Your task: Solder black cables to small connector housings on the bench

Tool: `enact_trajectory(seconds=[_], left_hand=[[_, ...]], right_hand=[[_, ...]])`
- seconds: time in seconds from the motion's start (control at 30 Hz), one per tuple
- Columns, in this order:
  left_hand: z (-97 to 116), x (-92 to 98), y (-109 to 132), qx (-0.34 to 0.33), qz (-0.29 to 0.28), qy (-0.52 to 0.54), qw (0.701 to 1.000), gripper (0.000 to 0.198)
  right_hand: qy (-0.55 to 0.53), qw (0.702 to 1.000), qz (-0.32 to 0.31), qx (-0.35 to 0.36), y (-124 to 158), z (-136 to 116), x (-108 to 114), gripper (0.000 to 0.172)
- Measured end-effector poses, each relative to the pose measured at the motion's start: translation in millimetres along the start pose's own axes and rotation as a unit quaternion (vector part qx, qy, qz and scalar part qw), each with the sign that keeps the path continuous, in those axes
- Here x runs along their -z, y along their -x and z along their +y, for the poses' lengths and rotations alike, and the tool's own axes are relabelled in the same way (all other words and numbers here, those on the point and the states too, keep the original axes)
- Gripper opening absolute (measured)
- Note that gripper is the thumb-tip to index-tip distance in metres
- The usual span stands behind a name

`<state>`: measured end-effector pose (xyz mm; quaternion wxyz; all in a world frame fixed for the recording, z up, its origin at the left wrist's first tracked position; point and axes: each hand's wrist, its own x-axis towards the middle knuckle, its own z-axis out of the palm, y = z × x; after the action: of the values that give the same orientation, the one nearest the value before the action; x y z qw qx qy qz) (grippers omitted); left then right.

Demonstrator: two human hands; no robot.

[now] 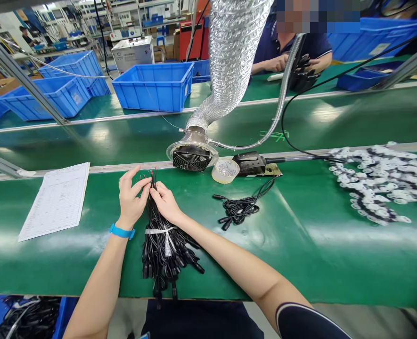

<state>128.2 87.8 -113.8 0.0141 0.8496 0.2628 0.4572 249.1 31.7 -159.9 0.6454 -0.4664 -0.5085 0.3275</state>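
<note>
A bundle of black cables (159, 249), tied with a white band (159, 231), lies on the green bench in front of me. Its connector ends point toward me, and thin stripped wire ends stick up at the far end. My left hand (132, 195) pinches at these wire ends with thumb and forefinger, its other fingers raised. From the right, my right hand (165, 202) closes around the upper part of the same bundle. A blue wrist strap (122, 231) circles my left wrist. To the right lie a few loose black cables (241, 209).
A fume extractor (192, 157) with a foil duct (233, 52) hangs ahead. Beside it are a round tub (225, 170) and a black soldering iron holder (249, 164). Papers (58, 200) lie left, white clip-like parts (381, 179) right. A co-worker (293, 52) sits opposite.
</note>
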Motion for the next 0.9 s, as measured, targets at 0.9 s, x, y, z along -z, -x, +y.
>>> enact_trajectory(seconds=[0.9], left_hand=[[3.0, 2.4, -3.4, -0.006, 0.063, -0.004, 0.998, 0.014]], right_hand=[[0.025, 0.999, -0.027, 0.018, 0.0, -4.5, -1.0, 0.036]])
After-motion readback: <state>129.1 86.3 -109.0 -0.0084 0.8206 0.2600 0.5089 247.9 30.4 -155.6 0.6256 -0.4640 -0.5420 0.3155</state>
